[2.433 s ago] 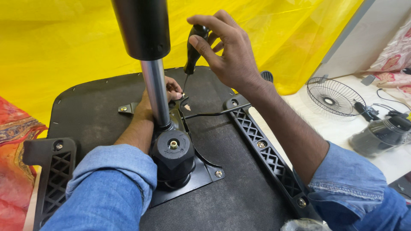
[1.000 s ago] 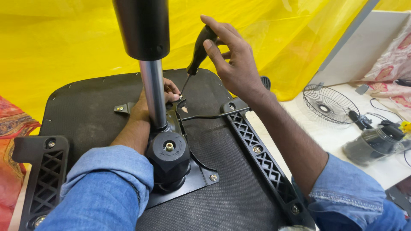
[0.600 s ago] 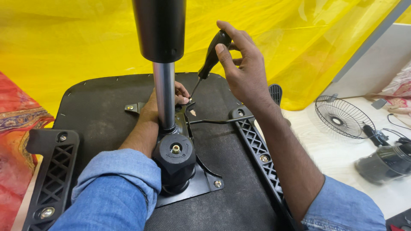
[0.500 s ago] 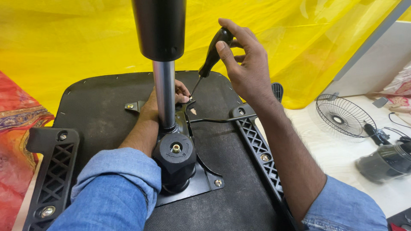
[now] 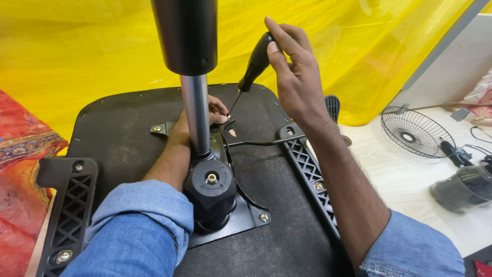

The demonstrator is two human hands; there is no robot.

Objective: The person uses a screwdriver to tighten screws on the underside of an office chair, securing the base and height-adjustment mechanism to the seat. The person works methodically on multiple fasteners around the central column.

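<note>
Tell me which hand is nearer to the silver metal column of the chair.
Left. The left hand rests on the chair underside right behind the silver column, seemingly touching it. The right hand is off to the side, holding the screwdriver.

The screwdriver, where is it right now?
In the head view the screwdriver is right of the chrome column, held by the right hand. Its tip meets the metal plate by the left hand fingertips.

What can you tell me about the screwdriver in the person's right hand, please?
The screwdriver has a glossy black handle and a thin metal shaft. It tilts down and to the left; the right hand grips its handle from above. Its tip meets the mechanism plate on the upturned chair seat, beside the left hand fingertips.
</note>
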